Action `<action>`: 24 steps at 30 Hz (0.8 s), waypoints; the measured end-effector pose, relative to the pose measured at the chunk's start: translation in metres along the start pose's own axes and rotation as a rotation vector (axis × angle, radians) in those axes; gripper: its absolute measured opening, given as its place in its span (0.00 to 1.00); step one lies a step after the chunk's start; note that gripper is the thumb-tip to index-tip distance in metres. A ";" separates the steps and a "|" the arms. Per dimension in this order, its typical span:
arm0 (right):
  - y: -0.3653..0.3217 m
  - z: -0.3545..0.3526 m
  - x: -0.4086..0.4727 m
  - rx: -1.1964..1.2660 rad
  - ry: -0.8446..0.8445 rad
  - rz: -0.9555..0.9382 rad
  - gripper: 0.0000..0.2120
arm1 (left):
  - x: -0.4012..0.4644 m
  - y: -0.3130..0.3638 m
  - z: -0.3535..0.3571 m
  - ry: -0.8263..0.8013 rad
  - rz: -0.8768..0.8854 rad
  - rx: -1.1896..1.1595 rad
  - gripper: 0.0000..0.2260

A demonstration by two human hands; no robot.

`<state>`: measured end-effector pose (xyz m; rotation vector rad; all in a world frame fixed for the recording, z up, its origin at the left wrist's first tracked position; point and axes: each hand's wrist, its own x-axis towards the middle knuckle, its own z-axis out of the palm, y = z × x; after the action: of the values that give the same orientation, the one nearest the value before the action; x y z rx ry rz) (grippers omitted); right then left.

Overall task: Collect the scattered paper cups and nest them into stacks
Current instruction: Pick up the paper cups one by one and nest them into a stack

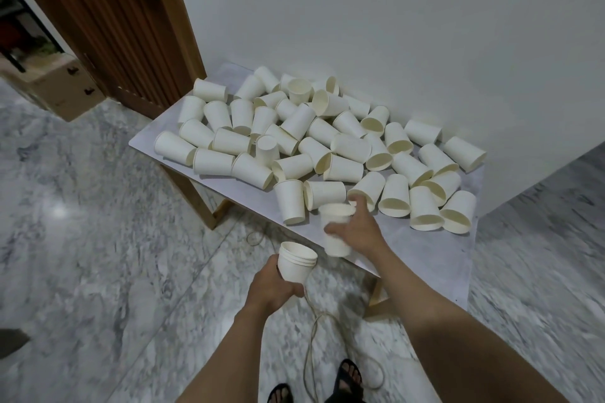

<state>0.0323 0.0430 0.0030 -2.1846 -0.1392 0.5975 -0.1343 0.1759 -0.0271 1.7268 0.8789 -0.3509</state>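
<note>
Over the desk's (425,252) near edge, the right hand (357,227) has its fingers clamped on one upright white paper cup (337,229); the left hand (271,288) grips a nested stack (296,262) just below, beside the scattered cups (311,141).

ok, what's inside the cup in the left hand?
The left hand holds a stack: several rims show nested at its mouth, so more cups sit inside. Exact count and the bottom are hidden.

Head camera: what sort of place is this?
Probably a room in a home: polished marble floor, ribbed wooden door, a low table against a plain white wall, cardboard box by the doorway.
</note>
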 end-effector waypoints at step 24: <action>-0.032 0.047 0.036 -1.128 -0.119 -0.386 0.33 | 0.037 -0.010 -0.057 -0.004 0.005 -0.041 0.27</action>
<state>0.0456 0.1080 -0.0106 -3.0400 -1.1697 0.4609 -0.1276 0.2434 -0.0376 1.6893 0.8732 -0.3307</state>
